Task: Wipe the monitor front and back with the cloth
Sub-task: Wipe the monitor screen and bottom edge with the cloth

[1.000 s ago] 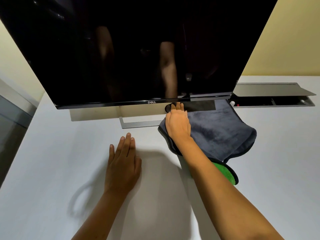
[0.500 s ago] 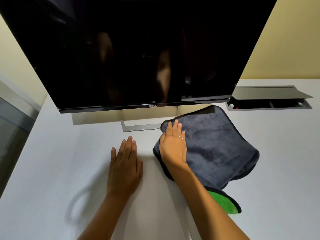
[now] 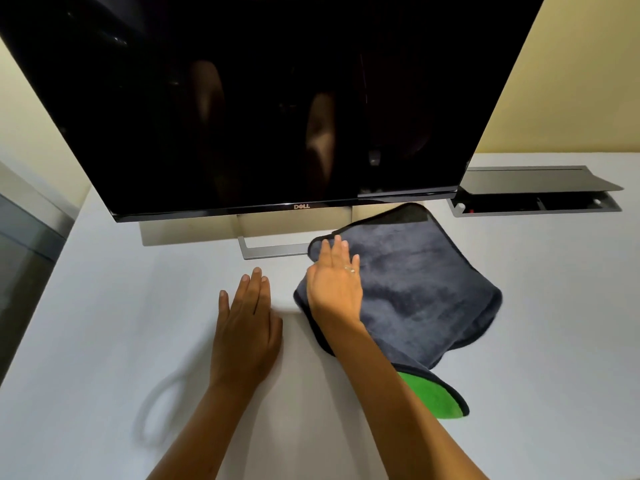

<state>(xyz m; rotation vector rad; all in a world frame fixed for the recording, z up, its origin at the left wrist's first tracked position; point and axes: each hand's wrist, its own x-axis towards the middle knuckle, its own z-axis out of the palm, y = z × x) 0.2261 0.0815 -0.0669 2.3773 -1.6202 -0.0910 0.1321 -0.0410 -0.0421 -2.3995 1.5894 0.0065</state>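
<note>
A large black monitor [image 3: 263, 98] with a dark screen stands on a silver stand [image 3: 273, 251] at the back of the white desk [image 3: 104, 323]. A grey cloth [image 3: 422, 282] with a green underside lies on the desk below the monitor's right lower corner, partly over the stand. My right hand [image 3: 334, 282] rests flat on the cloth's left part, fingers straight and pointing at the monitor. My left hand [image 3: 247, 327] lies flat on the bare desk just left of the cloth, fingers straight.
A cable hatch [image 3: 533, 192] with its lid raised sits in the desk at the back right. A yellow wall [image 3: 581, 81] stands behind. The desk's left edge drops off beside a grey surface [image 3: 24, 258].
My right hand has slid with the cloth back from under the monitor's lower edge toward me. The left hand has stayed flat on the desk.
</note>
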